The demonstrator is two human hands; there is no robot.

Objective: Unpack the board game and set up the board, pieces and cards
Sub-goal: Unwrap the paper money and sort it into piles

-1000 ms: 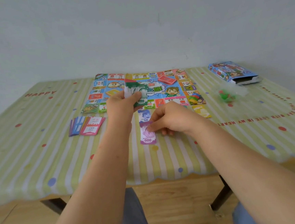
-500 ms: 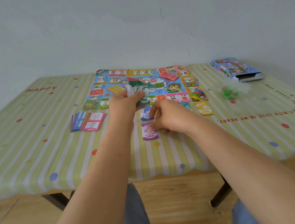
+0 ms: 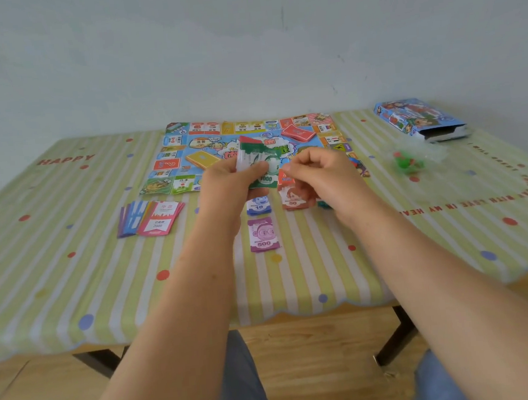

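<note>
The colourful game board lies flat at the far middle of the table, with a red card deck and a yellow card deck on it. My left hand grips a stack of play money with a green 1000 note on top, above the board's near edge. My right hand pinches the top of an orange 50 note beside that stack. A blue 10 note and a purple 500 note lie on the tablecloth below my hands.
A fan of property cards lies at the left of the notes. The open game box sits at the far right, with a clear bag of green pieces in front of it. The table's front edge is close to me.
My right hand left the purple 500 note on the table, rose to the stack in my left hand and now pinches the orange 50 note. The left hand stayed near the board's edge.
</note>
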